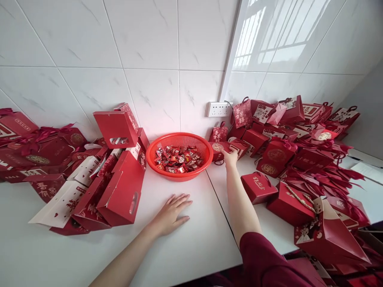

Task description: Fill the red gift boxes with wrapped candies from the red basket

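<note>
My left hand (173, 215) lies flat on the white table, its fingers stretched out and nothing in it. With my arm reaching forward, my right hand (231, 156) grips a small red gift box (217, 147) that bears a round gold emblem. That box is just right of an orange-red plastic basket (179, 176). Inside the basket are many small wrapped candies (176, 158) in red and dark wrappers. Behind the gripped box stands a red patterned box (220, 132) with a loop on top. My right fingertips are partly hidden against the box.
Red gift boxes with ribbons (277, 157) are heaped along the right, some with rope handles. On the left lean flattened and folded red cartons (121, 191), beside more ribboned boxes (38, 147). A socket strip (220, 109) is fixed to the tiled wall. A seam crosses the table (197, 227).
</note>
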Tool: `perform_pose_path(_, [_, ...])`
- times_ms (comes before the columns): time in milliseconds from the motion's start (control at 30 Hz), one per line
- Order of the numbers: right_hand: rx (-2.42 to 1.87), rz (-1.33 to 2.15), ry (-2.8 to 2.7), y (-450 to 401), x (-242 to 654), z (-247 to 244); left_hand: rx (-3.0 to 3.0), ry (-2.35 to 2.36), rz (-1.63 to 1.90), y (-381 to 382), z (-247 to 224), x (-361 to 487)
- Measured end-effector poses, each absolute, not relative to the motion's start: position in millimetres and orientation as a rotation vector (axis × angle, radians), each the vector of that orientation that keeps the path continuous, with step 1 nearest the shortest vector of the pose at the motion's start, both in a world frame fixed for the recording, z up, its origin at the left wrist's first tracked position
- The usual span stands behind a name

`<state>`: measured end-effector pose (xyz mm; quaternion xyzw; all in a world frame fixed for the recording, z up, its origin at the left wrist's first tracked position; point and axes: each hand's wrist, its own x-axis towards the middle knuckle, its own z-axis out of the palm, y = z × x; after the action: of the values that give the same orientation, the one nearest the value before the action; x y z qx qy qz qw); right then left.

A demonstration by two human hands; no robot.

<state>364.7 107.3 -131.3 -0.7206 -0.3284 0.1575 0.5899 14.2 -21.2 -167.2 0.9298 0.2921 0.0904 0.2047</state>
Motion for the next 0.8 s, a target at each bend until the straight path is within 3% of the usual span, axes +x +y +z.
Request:
perform_pose_path(267, [-1.171, -0.044, -0.895, 51, 350, -43, 2.533, 0.840, 0.323, -24, -163, 10])
perform_pose_path(400, [-0.855, 0.097, -1.400, -15, 299, -18, 2.218, 0.871, 0.564, -24, -163, 2])
perform_pose_path(567, [-0.796, 0.651, -1.894, -62, 271, -48, 1.765, 0.918, 0.937, -14, -167, -9])
perform_pose_path(800, [-0.768, 0.932, -2.027, -56, 264, -102, 1.563, 0.936, 1.089, -7, -163, -19])
